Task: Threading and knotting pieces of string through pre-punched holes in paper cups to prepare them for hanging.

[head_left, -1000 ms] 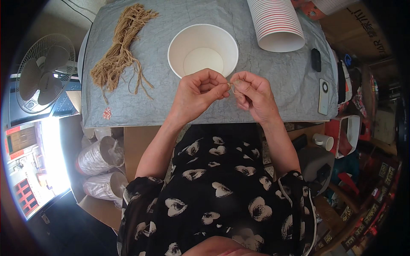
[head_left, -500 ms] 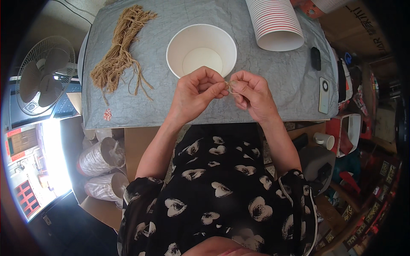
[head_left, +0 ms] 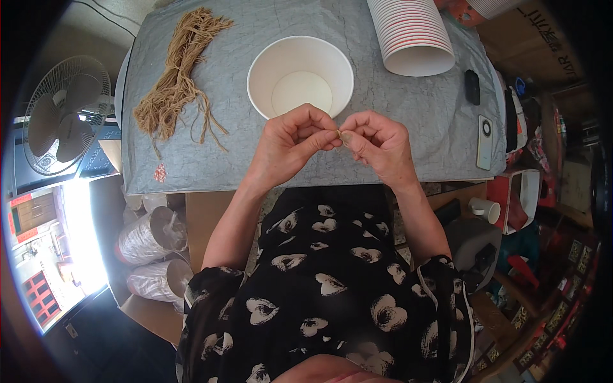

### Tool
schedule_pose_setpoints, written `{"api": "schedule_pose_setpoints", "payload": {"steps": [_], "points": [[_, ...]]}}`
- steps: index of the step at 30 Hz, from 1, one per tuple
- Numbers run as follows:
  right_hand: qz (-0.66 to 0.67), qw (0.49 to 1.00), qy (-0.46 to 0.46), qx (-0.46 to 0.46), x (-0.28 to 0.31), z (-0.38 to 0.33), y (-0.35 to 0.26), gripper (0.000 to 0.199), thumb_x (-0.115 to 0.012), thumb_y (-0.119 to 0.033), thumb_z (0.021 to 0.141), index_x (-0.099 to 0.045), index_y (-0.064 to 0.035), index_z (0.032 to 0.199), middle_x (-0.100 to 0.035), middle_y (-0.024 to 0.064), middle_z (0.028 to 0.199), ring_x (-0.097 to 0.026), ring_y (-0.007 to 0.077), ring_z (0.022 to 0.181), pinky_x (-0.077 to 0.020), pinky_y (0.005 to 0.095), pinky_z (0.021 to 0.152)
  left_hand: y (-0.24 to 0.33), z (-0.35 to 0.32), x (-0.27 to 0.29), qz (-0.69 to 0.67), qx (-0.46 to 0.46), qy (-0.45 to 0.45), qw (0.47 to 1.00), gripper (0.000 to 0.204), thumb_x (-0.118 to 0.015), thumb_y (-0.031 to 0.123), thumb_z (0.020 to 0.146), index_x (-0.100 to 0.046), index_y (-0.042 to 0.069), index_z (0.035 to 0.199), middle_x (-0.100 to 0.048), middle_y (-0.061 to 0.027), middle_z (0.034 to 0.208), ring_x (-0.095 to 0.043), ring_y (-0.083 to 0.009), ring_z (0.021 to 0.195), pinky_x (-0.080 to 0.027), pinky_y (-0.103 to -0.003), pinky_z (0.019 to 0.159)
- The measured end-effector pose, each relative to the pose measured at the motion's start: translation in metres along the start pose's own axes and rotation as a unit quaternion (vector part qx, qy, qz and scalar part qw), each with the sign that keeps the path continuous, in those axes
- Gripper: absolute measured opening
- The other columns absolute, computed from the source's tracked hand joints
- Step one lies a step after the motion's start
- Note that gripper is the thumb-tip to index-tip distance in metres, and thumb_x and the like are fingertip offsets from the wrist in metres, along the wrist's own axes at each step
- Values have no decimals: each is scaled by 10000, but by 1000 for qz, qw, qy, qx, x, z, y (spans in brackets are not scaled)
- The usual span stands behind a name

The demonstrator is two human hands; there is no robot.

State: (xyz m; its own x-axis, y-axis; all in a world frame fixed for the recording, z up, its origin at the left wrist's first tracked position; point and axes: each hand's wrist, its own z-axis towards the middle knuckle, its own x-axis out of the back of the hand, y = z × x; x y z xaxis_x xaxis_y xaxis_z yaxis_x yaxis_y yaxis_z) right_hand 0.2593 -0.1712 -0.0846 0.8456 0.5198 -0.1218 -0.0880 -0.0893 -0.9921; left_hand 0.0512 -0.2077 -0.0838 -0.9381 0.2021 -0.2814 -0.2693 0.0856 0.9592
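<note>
Thin tan string piece (head_left: pixel 339 133), pinched between both hands, left hand (head_left: pixel 292 143), right hand (head_left: pixel 377 143), just below white paper bowl (head_left: pixel 300 76)

Single head-worn fisheye view, aimed steeply down from above the person. The left hand (head_left: pixel 290 145) and right hand (head_left: pixel 377 143) sit near, at centre frame; the table (head_left: pixel 268 159) lies beyond them, the torso below.
</note>
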Motion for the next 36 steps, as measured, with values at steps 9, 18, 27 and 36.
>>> {"api": "schedule_pose_setpoints", "payload": {"steps": [9,18,27,36], "points": [[15,1000,25,6,-4,-4,2,113,-623,-99,1016,-617,8,1050,-633,-6,808,-539,31,683,-440,189,602,1,-1,-5,16,-8,17,1000,200,-684,-10,951,-599,-34,1131,-676,-61,1056,-689,-117,987,-575,-251,875],[-9,1000,28,1,-5,-5,0,115,-620,-107,1019,-608,4,1044,-647,3,817,-540,34,680,-437,188,599,-1,1,-9,16,-2,37,999,142,-708,-15,934,-618,-36,1040,-701,-61,958,-696,-108,901,-577,-237,802],[9,1000,26,-14,-5,-5,-4,152,-612,-110,1020,-613,15,1107,-657,14,825,-548,39,686,-444,190,604,-4,1,-4,-9,6,32,999,132,-679,-26,948,-618,-29,1065,-713,-98,1025,-713,-153,965,-610,-282,854],[-59,998,10,23,-1,-5,1,205,-600,-77,1006,-608,24,1184,-656,12,832,-578,43,730,-483,192,668,-1,1,-3,-15,27,32,999,136,-665,-35,954,-609,-21,1077,-719,-101,1021,-719,-166,971,-619,-284,846]]}}
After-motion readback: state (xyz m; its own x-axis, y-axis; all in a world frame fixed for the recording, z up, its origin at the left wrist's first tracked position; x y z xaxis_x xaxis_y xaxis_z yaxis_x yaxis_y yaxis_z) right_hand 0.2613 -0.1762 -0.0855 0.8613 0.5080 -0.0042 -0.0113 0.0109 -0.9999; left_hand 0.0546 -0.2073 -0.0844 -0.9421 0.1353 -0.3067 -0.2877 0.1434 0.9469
